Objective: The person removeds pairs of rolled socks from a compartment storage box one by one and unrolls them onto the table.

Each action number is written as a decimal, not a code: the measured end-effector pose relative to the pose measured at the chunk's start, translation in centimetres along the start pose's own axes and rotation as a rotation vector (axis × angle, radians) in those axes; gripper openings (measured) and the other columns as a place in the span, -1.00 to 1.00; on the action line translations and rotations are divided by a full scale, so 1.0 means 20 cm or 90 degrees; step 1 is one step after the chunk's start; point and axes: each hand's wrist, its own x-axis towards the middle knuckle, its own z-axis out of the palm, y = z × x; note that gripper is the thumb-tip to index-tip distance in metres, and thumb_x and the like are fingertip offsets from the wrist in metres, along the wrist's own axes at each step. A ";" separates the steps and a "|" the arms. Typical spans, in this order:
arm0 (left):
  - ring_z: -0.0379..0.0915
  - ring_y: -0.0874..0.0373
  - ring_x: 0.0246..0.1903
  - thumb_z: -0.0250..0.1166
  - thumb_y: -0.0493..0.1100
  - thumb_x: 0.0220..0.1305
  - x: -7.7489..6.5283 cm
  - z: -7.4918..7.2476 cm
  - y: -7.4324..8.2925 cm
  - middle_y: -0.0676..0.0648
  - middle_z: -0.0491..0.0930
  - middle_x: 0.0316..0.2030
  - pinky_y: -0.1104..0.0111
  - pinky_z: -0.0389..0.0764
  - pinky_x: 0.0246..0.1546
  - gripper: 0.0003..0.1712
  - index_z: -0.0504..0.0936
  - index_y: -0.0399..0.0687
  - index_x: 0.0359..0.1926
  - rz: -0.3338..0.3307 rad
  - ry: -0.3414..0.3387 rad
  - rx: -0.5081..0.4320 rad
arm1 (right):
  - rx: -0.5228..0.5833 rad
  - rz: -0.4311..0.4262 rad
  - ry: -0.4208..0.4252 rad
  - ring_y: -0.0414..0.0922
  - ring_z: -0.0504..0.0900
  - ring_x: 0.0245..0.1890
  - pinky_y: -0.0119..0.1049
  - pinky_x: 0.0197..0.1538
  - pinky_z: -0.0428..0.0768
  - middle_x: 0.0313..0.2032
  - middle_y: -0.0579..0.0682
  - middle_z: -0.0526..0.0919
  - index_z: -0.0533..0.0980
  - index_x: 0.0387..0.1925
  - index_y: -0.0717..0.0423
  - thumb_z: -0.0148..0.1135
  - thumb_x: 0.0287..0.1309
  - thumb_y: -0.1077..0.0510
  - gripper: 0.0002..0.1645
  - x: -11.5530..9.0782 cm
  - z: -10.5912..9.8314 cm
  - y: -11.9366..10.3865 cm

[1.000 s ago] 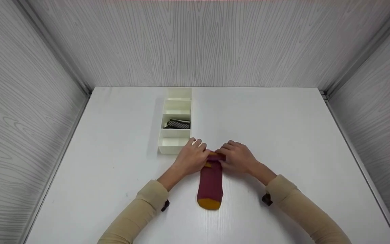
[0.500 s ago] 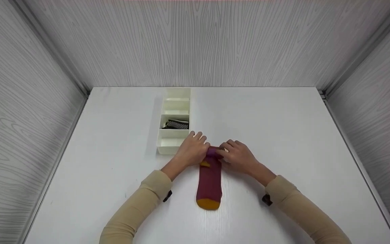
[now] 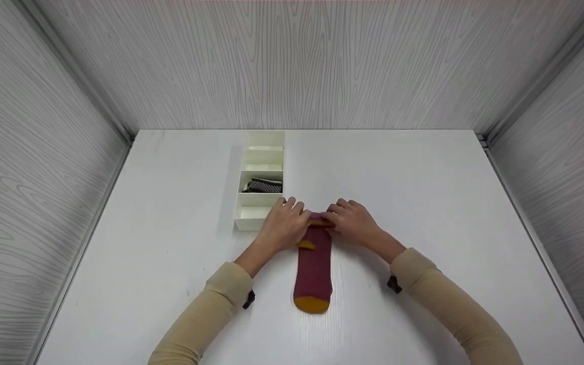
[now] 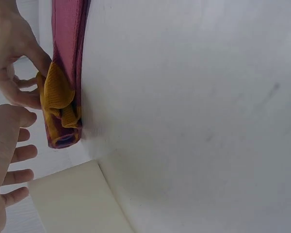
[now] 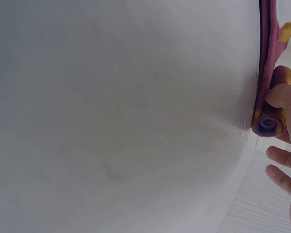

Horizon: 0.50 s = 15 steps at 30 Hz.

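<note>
A maroon sock [image 3: 314, 268] with a mustard toe and heel lies lengthwise on the white table, its far end wound into a roll [image 5: 269, 124]. Its layers show edge-on in the right wrist view, and a mustard heel flap [image 4: 58, 90] sticks out at the side. My right hand [image 3: 354, 223] pinches the roll at its right end, thumb on the near side. Beside the roll's left end is my left hand [image 3: 284, 223]; in the left wrist view its fingers [image 4: 24, 154] are spread and extended, with a small gap between thumb and sock.
A cream divided box [image 3: 260, 224] stands just beyond my left hand. One of its compartments holds a black-and-white patterned folded fabric item [image 3: 264, 185]. Grey wood-grain walls [image 3: 292, 66] enclose the table at the back and both sides.
Both hands have shifted slightly away from me along with the sock's far end. The rolled part has turned, now showing a mustard band. The sock's toe end has barely moved.
</note>
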 end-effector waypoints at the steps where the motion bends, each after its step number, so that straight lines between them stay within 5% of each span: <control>1: 0.64 0.00 -0.13 0.26 0.07 0.49 0.00 0.00 0.00 -0.04 0.75 -0.19 0.17 0.62 -0.10 -0.72 0.74 -0.01 -0.14 -0.003 0.001 0.000 | 0.011 0.007 -0.010 -0.04 0.69 -0.16 -0.17 -0.15 0.70 -0.19 -0.05 0.78 0.73 -0.03 0.00 0.55 0.18 -0.01 -0.65 0.01 0.00 0.01; 15: 0.61 0.01 -0.08 0.20 -0.07 0.52 0.07 0.05 0.03 -0.03 0.73 -0.13 0.16 0.63 -0.04 -0.80 0.72 0.02 -0.05 0.008 -0.058 0.014 | 0.217 0.125 -0.114 -0.01 0.68 -0.14 -0.07 -0.09 0.72 -0.15 0.01 0.81 0.75 -0.03 0.08 0.37 0.21 0.10 -0.69 0.08 0.01 0.08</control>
